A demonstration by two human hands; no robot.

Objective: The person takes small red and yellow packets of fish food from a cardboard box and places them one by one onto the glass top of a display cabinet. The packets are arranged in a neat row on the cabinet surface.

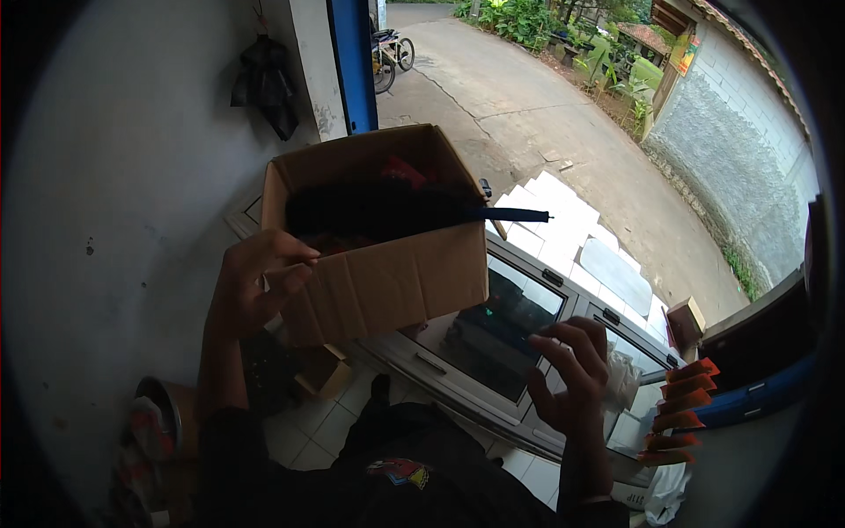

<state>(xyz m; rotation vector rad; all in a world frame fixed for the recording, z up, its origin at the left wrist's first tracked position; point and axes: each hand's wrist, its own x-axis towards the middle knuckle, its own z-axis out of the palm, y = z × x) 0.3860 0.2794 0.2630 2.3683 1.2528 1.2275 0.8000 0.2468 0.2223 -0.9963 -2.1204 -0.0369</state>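
Observation:
An open cardboard box [396,287] stands before me at the left end of an aluminium-framed glass display case [462,379]. Inside it lies a dark bulky thing [376,208], too shadowed to name, and a slim dark-blue handle [515,214] sticks out over the right rim. A red packet [404,171] shows behind it. My left hand [254,280] is at the box's near left corner, thumb and forefinger by the rim; whether they grip it is unclear. My right hand [571,376] hovers above the case, fingers curled apart, holding nothing.
A smaller cardboard box [325,373] sits on the tiled floor. At the left stands a round container [178,416] with packets. Orange sachets [683,402] hang at the right, near a clear plastic bag [620,379]. A black bag [264,82] hangs on the wall. Beyond lies a concrete lane [502,86].

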